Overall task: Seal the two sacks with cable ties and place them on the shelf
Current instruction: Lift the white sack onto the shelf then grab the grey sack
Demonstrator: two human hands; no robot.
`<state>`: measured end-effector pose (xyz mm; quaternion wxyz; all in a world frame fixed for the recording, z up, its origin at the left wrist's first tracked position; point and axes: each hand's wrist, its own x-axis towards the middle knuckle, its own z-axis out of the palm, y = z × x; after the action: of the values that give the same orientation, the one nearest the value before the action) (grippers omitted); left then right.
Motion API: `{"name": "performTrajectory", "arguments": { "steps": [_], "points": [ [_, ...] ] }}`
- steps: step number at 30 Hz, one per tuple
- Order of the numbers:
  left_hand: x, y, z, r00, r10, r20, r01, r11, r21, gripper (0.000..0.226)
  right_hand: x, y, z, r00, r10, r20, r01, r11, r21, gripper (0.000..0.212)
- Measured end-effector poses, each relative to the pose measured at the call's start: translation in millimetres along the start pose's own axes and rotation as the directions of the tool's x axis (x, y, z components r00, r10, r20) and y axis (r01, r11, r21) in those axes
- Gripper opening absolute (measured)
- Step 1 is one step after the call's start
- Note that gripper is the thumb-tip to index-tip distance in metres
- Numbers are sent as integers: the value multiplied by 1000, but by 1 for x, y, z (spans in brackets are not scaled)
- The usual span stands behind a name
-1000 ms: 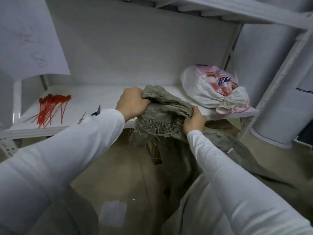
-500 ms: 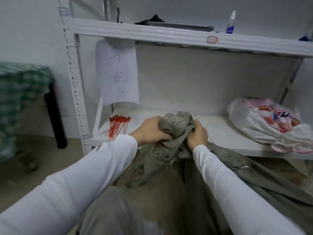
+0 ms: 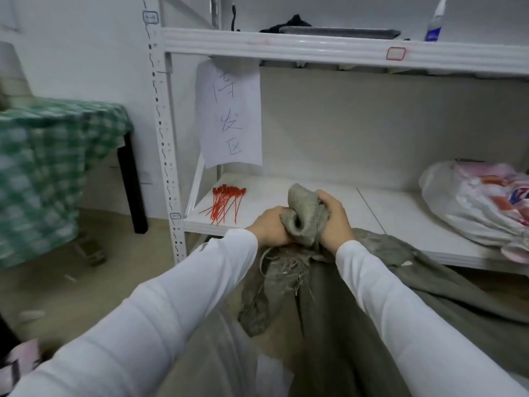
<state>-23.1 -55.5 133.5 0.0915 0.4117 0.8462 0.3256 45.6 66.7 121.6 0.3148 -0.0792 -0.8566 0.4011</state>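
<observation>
A grey-green woven sack (image 3: 357,310) stands on the floor in front of the white shelf (image 3: 315,193). Its frayed mouth is bunched into a neck (image 3: 303,216) at the shelf's front edge. My left hand (image 3: 269,227) grips the neck from the left, and my right hand (image 3: 335,222) grips it from the right. A bundle of red cable ties (image 3: 226,203) lies on the shelf's left end. A white and pink sack (image 3: 481,202) lies on its side at the right end of the shelf.
A handwritten paper sign (image 3: 230,116) hangs from the upper shelf (image 3: 329,47), which carries a spray bottle (image 3: 433,21) and dark items. A table under a green checked cloth (image 3: 51,167) stands at the left. The floor below is bare concrete.
My head has lifted and pulled back, so the upper shelf and the table came into view. Both hands have gathered the sack's mouth tighter and drawn closer together.
</observation>
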Motion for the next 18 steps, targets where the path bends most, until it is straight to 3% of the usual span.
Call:
{"name": "performTrajectory", "arguments": {
  "steps": [3,5,7,8,9,10,11,13,16,18],
  "points": [
    [6,-2,12,993,-52,-110,64,993,103,9,-12,8,-18,1000,-6,-23,5,998,-58,36],
    [11,-4,19,981,-75,-177,93,991,95,4,-21,19,-40,993,114,9,-106,944,-312,80],
    [17,-5,23,972,-93,-215,111,991,75,6,-35,37,-67,939,344,14,-242,687,-686,127],
    [20,-6,24,969,-100,-227,117,991,63,5,-45,47,-79,886,462,-23,-306,546,-780,141],
    [21,-5,26,966,-104,-235,118,992,47,6,-57,56,-87,820,570,-44,-373,475,-797,149],
    [22,-3,28,966,-102,-239,111,993,27,8,-67,70,-91,752,658,-38,-455,477,-752,151],
    [23,1,29,966,-93,-240,98,995,9,9,-76,77,-90,708,706,-12,-530,521,-669,150],
    [23,9,31,972,-57,-228,57,998,-6,9,-87,91,-77,696,718,-16,-631,600,-492,131],
    [20,13,29,976,19,-217,-23,1000,-13,15,-87,99,-46,786,607,-117,-585,669,-459,59],
    [17,7,26,973,36,-229,-50,997,-54,15,-83,91,-26,826,531,-187,-557,723,-409,30]
  ]
}}
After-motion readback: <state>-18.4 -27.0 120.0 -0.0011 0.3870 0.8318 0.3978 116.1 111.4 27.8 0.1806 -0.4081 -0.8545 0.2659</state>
